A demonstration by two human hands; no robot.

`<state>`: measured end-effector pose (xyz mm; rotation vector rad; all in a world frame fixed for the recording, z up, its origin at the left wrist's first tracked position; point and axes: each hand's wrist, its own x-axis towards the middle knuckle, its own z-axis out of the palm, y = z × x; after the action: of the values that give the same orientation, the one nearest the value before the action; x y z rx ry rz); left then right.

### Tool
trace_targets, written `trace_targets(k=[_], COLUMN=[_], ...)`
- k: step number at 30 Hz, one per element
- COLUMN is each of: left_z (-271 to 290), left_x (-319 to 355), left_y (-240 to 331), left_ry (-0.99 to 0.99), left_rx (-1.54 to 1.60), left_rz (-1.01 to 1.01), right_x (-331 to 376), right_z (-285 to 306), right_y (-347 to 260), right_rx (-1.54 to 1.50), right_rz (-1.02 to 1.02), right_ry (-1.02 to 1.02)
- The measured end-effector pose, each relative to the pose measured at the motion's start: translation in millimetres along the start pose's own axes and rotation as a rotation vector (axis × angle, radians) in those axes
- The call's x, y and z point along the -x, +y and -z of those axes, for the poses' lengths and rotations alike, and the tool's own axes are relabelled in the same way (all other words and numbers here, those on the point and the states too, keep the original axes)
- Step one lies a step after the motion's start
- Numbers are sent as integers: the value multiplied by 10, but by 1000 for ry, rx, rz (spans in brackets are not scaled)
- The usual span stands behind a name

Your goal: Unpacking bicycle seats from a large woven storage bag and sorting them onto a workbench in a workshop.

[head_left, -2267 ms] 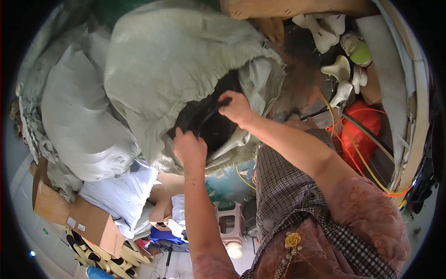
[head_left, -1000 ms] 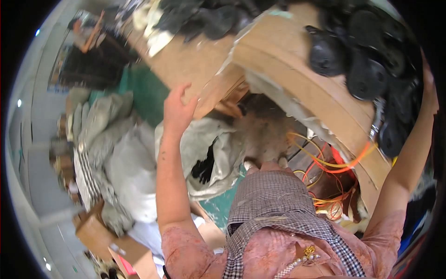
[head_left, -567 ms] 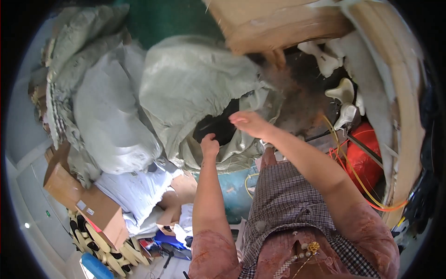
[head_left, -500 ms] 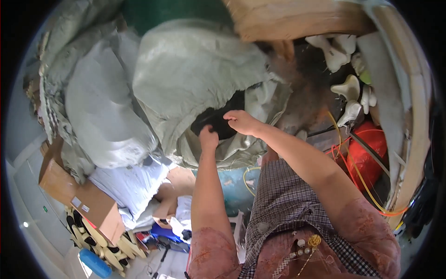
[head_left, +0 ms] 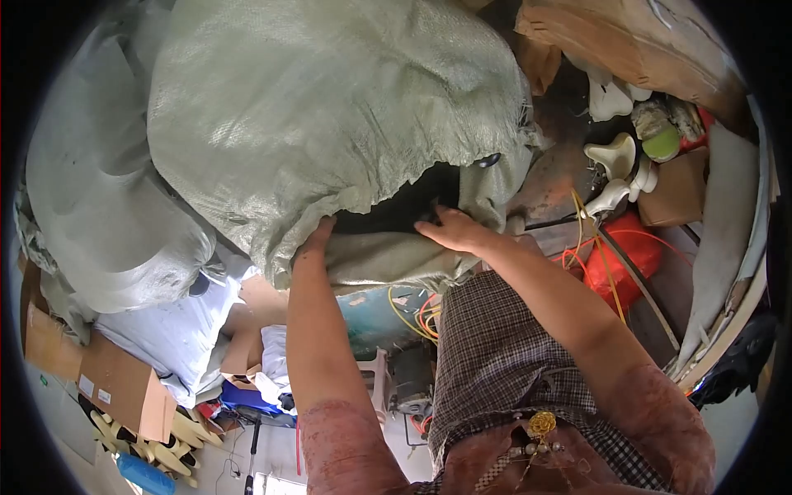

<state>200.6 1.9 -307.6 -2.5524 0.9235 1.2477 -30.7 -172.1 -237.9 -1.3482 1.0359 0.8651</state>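
Note:
A big pale grey-green woven sack (head_left: 330, 107) bulges in front of me, with a torn-looking opening along its near side. Dark contents (head_left: 396, 206) show inside the gap, too shadowed to name. My left hand (head_left: 317, 236) is closed at the left corner of the opening on the sack's gathered edge; its fingertips are partly hidden by the fabric. At the right part of the opening my right hand (head_left: 455, 231) rests by the lower rim, its thumb and fingers apart and reaching over the dark gap, holding nothing I can see.
Another stuffed sack (head_left: 124, 198) stands at the left. Cardboard boxes (head_left: 132, 388) and a white sheet-like bundle (head_left: 177, 338) lie below it. On the right are a red bag (head_left: 631, 256), pale curved pieces (head_left: 612, 157), a loose yellow cord (head_left: 606, 272) and a large carton (head_left: 635, 41).
The sack looks larger and nearer in view. My left hand has shifted left to the opening's corner, and my right hand has changed from closed fingers to spread ones lower at the rim.

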Motion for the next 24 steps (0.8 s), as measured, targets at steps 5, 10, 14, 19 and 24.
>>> trace_targets(k=[5, 10, 14, 19, 24], left_z=[-128, -260, 253, 265, 113], left_x=[-139, 90, 255, 399, 437], left_y=[-383, -513, 585, 317, 782], left_ry=[-69, 369, -57, -115, 124], left_rx=[-60, -69, -130, -99, -345], left_rz=[40, -147, -41, -45, -108], right_x=[-442, -141, -244, -309, -305], right_z=[-480, -659, -584, -674, -700], right_y=[-63, -91, 234, 92, 161], right_rx=[-1108, -1443, -870, -739, -927], right_rz=[-292, -252, -50, -71, -304], right_ry=[-16, -437, 90, 288, 91])
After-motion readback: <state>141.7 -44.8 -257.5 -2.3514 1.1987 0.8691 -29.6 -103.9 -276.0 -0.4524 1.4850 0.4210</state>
